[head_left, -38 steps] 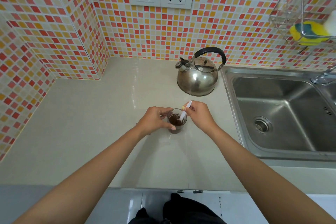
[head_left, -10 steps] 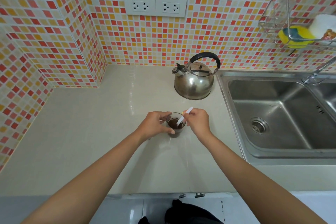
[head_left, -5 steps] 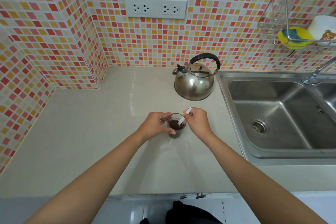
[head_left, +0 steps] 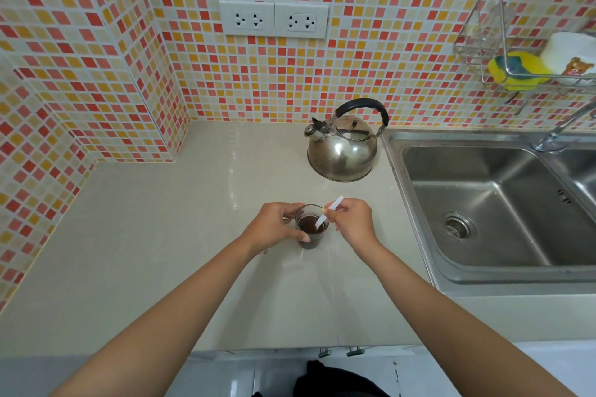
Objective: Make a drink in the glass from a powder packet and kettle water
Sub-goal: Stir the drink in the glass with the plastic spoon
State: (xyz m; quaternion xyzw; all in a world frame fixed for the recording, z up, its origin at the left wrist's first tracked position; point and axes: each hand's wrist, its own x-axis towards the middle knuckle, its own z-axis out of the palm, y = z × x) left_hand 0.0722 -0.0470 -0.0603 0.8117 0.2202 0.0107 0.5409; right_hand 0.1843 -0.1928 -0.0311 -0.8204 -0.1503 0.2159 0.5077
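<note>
A small clear glass [head_left: 312,239] holding dark brown liquid stands on the beige counter [head_left: 161,251], near its middle. My left hand [head_left: 274,225] wraps around the glass from the left. My right hand [head_left: 351,222] pinches a narrow white powder packet [head_left: 329,212], rolled thin like a stick. The packet's lower end dips into the drink and its upper end slants up to the right. A steel kettle [head_left: 342,151] with a black handle sits behind the glass, close to the sink.
A stainless sink [head_left: 496,203] fills the right side, with a tap [head_left: 561,129] at the back. A wire rack [head_left: 522,74] on the tiled wall holds a yellow sponge and a white bottle. Two sockets [head_left: 274,19] sit above the counter.
Both hands stay on the glass and packet. The packet's tip has shifted slightly inside the drink. The camera has tilted a little, showing more wall.
</note>
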